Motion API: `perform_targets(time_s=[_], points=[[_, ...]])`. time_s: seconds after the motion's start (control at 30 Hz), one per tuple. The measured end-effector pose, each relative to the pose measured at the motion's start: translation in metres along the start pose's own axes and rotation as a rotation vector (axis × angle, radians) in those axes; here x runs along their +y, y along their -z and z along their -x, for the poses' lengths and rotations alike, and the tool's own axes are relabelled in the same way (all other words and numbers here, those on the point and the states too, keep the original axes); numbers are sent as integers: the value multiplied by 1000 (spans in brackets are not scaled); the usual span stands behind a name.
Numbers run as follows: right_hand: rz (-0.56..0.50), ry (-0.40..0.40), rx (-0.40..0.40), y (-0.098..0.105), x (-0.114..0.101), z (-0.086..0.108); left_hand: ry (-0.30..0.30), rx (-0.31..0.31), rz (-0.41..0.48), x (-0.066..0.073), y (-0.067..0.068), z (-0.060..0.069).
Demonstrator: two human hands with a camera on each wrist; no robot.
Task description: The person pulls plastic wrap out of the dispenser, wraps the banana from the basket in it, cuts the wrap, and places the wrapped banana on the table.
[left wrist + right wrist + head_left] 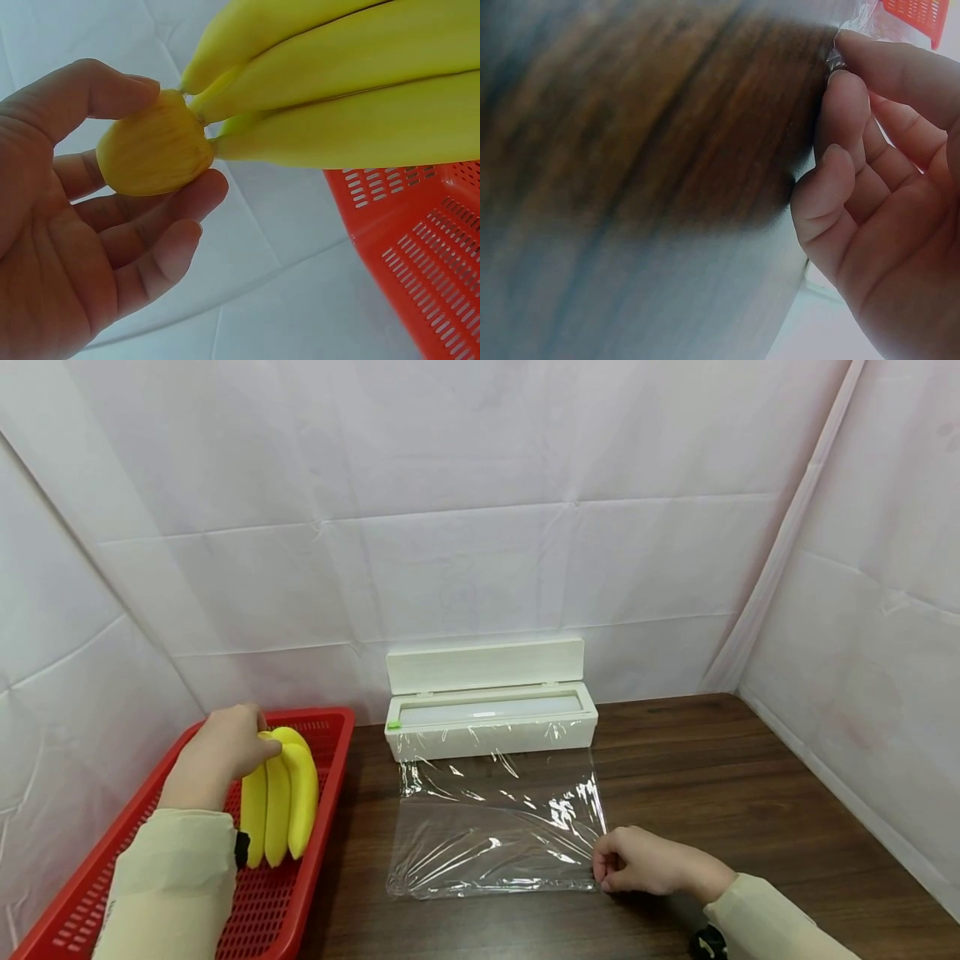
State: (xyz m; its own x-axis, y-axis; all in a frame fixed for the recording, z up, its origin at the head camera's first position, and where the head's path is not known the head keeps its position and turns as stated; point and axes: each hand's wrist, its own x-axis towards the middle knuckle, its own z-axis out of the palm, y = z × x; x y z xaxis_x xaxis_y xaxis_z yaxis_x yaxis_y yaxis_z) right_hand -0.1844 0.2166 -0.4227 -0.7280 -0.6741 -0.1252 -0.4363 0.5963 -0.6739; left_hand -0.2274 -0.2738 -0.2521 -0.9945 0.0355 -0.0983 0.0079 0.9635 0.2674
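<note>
My left hand [221, 752] grips a bunch of yellow bananas [277, 806] by its stem end, over the red basket. In the left wrist view, thumb and fingers close round the thick stem [154, 146], and the bananas [322, 82] extend to the right. My right hand [645, 862] pinches the near right corner of a sheet of cling film [495, 852]. The right wrist view shows a bit of film [835, 60] between thumb and index finger, with the other fingers curled. This sheet runs from a white cling film dispenser [491, 742] across the table.
The red perforated basket [341, 752] stands at the left. Behind the film, the dispenser's lid [486, 667] is raised, and a small green piece [394, 724] sits at its left end. White cloth walls [465, 577] enclose the dark wooden table [690, 768] at the back and sides.
</note>
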Motion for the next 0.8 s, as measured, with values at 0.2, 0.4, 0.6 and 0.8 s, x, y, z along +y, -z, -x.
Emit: perform_targets(time_s=[0.2, 0.4, 0.6, 0.8], points=[[6, 4, 3, 0, 0, 0, 5, 7, 4, 0, 2, 0], [3, 2, 1, 0, 0, 1, 1, 25, 6, 0, 4, 3], [2, 1, -2, -1, -1, 2, -10, 49, 2, 0, 6, 5], [-2, 1, -6, -1, 0, 3, -20, 77, 7, 2, 9, 7]])
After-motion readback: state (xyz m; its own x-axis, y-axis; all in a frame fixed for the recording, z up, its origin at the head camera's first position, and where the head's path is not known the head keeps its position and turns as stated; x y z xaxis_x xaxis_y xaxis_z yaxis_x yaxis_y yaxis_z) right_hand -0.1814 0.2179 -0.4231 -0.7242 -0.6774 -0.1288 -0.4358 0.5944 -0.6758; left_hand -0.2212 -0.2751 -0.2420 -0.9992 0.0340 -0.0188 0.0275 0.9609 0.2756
